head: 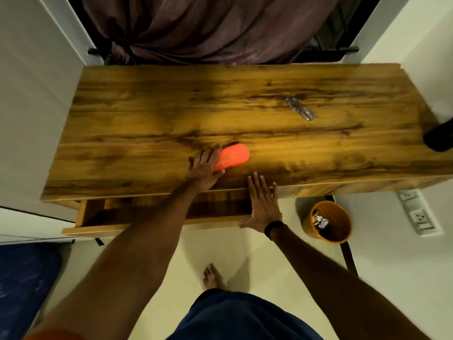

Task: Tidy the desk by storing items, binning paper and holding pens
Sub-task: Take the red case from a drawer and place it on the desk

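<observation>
— So, how far along are you?

— Most of the way, I'd judge. Going left to right: the drawer (157, 212) under the worktop (171, 99) stands pulled out, and what shows of its inside is dark, so I cannot tell what it holds. My left hand (204, 168) lies on the near end of the orange case (231, 158), fingers spread over it and the thumb at its near corner. That grip is laid on the case, not clamped round it. The case itself rests flat on the worktop, near the front edge, just above the drawer.

— And the other hand?

— My right hand (263, 204) is flat, fingers straight and apart, pressing the front edge of the drawer at its right end, with nothing in it.

— What is left?

— The case looks bound for the drawer. Further right, a pair of spectacles (300, 109) lies alone on the worktop, well apart from me. No pens show anywhere. On the floor, the orange bin (327, 220) already has crumpled paper (321, 222) in it, so that part seems done.

— Any writing?

— Faint pale print on the case, too blurred to read. Nothing else.
</observation>
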Motion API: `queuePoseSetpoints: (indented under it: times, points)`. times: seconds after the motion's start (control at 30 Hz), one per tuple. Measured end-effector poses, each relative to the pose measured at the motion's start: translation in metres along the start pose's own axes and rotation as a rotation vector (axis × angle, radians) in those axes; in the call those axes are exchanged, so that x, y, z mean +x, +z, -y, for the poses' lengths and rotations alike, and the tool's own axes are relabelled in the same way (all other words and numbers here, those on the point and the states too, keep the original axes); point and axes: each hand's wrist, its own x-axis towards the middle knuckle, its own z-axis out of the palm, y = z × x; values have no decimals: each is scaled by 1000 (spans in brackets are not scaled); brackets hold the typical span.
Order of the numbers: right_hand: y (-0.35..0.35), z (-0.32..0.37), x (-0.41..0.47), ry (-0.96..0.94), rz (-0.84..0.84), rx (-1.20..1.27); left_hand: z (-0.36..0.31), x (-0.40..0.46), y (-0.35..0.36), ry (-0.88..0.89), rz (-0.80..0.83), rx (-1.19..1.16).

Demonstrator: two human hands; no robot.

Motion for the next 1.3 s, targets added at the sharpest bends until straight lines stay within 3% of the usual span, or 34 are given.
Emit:
queuePoseSetpoints:
  times: [0.13, 0.27, 0.43, 0.5, 0.63, 0.8, 0.9, 1.07, 1.3]
  points:
    - [-10, 1, 24, 2, -29, -88, -2, 11, -1, -17, 6, -9]
    - [-16, 0, 45, -11, -179, -181, -5, 19, -4, -32, -6, -19]
    - [-11, -12, 58, -122, -339, -96, -14, 24, -1, -70, -30, 7]
    - [-14, -26, 64, -209, -319, -16, -22, 29, -1, -100, -44, 27]
    - [-35, -74, 83, -263, -70, 225, -48, 43, -1, -184, -29, 17]
    - [-59, -149, 115, -131, -88, 368, -90, 73, 5, -238, 40, 3]
    - [-67, -160, 132, -68, -24, 516, -117, 90, 11, -194, 84, 4]
    - [-76, -178, 166, -48, -77, 655, -147, 111, 17, -172, 90, -37]
    - [-83, -191, 195, -17, -123, 589, -143, 142, 16, -12, -38, 37]
